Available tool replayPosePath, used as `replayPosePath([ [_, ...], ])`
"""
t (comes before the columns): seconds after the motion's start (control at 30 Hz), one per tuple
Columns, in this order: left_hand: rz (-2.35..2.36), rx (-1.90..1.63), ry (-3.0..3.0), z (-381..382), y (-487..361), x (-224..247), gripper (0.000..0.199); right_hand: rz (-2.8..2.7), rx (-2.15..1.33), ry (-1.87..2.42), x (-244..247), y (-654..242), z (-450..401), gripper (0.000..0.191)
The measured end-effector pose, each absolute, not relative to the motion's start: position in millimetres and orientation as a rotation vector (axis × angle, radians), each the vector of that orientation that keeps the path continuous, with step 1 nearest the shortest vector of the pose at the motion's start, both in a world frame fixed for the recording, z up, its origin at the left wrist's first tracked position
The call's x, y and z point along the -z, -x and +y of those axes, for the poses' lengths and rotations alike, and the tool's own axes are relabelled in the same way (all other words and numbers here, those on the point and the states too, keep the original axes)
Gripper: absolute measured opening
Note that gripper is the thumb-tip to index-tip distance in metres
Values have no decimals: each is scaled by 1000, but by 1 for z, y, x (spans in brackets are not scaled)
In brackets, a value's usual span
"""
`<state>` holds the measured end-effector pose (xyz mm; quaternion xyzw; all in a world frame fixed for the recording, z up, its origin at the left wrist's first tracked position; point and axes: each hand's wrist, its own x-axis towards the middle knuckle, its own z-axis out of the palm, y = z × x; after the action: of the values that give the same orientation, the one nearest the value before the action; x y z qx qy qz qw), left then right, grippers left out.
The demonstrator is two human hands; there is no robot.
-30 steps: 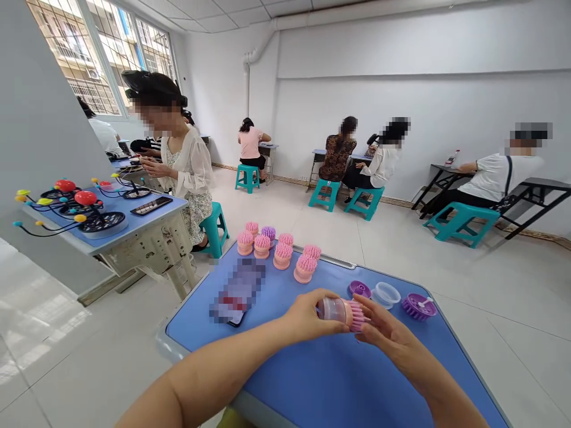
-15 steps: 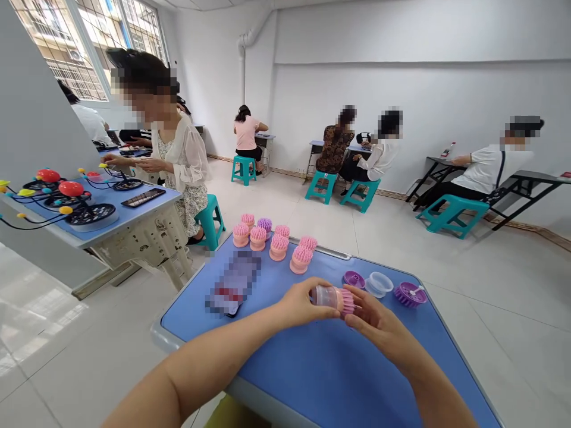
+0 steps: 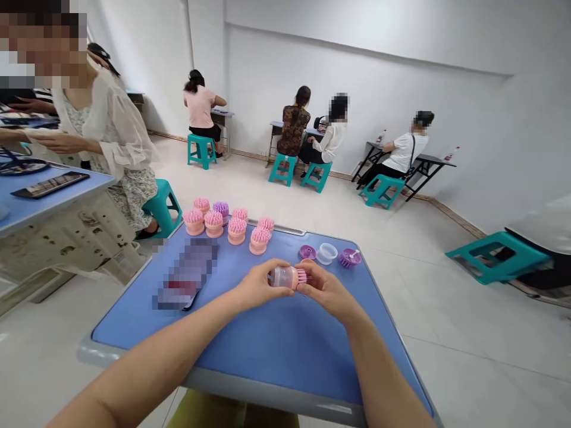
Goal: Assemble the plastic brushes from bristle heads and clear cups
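Hands: left hand (image 3: pixel 257 286) and right hand (image 3: pixel 326 291) are curled closed, a pink brush (image 3: pixel 285 277) gripped between them.
Finished: eight capped brushes (image 3: pixel 237 230) are stood at 12 o'clock.
Left loose: purple brush head (image 3: pixel 349 258), clear cup (image 3: pixel 326 254), purple disc (image 3: pixel 307 252) are placed at 2 o'clock.

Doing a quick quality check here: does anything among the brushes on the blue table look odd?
One stands out: among the pink brushes, the purple brush near the back of the group has purple bristles, unlike all the others. Nothing looks spilled or knocked over.
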<state>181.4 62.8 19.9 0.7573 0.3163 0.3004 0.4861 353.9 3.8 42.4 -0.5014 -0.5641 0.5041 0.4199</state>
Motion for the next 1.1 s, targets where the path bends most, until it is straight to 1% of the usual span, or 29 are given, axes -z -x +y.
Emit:
replayPosePath([
  [0.07,734,-730,-1877,62,-181,-21,49,-1437,-1285,1267,-43,-354,4,28],
  [0.17,733,-730,-1892,61,-181,-21,51,-1384,-1322,1307,-43,-354,4,34],
  [0.23,776,-726,-1849,62,-182,-20,49,-1317,-1335,1308,-42,-354,4,35],
  [0.33,828,-728,-1777,65,-182,-18,48,-1290,-1328,1275,-40,-353,3,46],
  [0.37,832,-723,-1770,66,-182,-17,49,-1308,-1324,1265,-39,-353,3,46],
  [0.5,838,-679,-1843,65,-181,-19,51,-1359,-1342,1224,-40,-350,4,31],
  [0.67,831,-669,-2025,63,-180,-20,49,-1354,-1390,1196,-41,-351,5,28],
  [0.8,823,-686,-2149,65,-179,-20,52,-1345,-1396,1213,-43,-352,6,30],
  [0.93,838,-686,-2190,67,-177,-23,47,-1285,-1390,1220,-45,-348,6,33],
  [1.03,872,-712,-2136,68,-178,-24,44,-1228,-1427,1197,-43,-344,7,40],
  [1.1,851,-706,-2085,66,-180,-25,46,-1239,-1416,1182,-42,-343,7,45],
])
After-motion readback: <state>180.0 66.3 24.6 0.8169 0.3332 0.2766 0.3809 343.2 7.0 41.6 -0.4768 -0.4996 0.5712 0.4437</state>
